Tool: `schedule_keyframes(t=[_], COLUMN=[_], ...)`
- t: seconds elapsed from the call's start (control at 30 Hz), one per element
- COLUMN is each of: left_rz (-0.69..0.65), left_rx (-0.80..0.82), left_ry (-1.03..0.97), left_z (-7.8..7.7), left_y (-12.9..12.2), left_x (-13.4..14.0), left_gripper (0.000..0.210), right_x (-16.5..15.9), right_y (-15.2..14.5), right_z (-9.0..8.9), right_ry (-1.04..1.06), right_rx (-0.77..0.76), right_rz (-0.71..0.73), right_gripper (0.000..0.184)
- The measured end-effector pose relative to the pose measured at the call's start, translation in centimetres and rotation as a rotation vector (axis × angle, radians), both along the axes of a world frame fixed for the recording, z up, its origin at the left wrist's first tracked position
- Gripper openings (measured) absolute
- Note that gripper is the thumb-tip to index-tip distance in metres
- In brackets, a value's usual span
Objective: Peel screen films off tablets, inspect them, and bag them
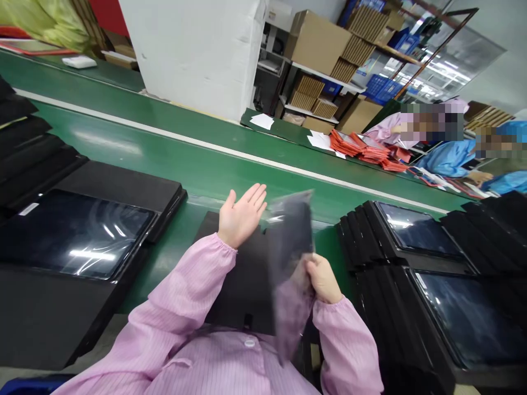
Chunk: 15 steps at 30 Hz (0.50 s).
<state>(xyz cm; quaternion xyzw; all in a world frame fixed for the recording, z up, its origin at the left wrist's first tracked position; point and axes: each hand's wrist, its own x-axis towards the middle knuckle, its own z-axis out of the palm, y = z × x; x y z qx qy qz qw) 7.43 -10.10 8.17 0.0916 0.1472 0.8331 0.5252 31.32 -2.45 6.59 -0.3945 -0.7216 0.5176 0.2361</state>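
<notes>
My right hand [323, 277] grips a thin, dark, glossy screen panel [291, 241] by its right edge. The panel stands steeply tilted, smeared by motion, and mirrors a pink sleeve. To its left, my left hand [242, 216] is open, palm up with fingers stretched, and holds nothing. Beneath both hands lies a flat black foam-like board [242, 291] in front of my body, partly covered by my left arm and the panel. Whether the panel touches that board I cannot tell.
On the left, a dark screen [82, 233] rests on black trays [135, 184]. Stacked black trays [382, 307] on the right carry screens [465, 312]. Behind runs the green bench [197, 159], with red-edged pieces [366, 148]. Two people sit far right, near shelves of boxes [317, 41].
</notes>
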Motion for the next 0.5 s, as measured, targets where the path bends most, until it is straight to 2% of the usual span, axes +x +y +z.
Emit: schedule_keyframes(t=[0.1,0.17,0.27,0.37,0.5], left_rz=[-0.096,-0.135,-0.124,-0.111,-0.126], left_rx=[-0.042,-0.097,-0.082,-0.039,-0.076], left_ry=[-0.014,-0.059,-0.109,-0.116,-0.118], left_z=[-0.5,-0.7,-0.7,-0.7,-1.2], left_y=[-0.2,-0.2,-0.1,0.0,-0.3], left_x=[0.4,0.4,0.0,0.0,0.3], left_gripper=[0.067,0.068,0.068,0.066,0.066], right_x=[0.0,0.6,1.4,1.1,0.5], right_y=[0.0,0.5,1.5,1.9,1.7], right_z=[0.2,0.4,0.0,-1.0,-1.7], right_ry=[-0.059,-0.045,0.016,0.021,-0.068], right_rx=[-0.039,-0.020,0.023,0.014,-0.006], right_rz=[-0.009,-0.055,-0.136,-0.135,-0.095], right_gripper=[0.038,0.036,0.048,0.059,0.039])
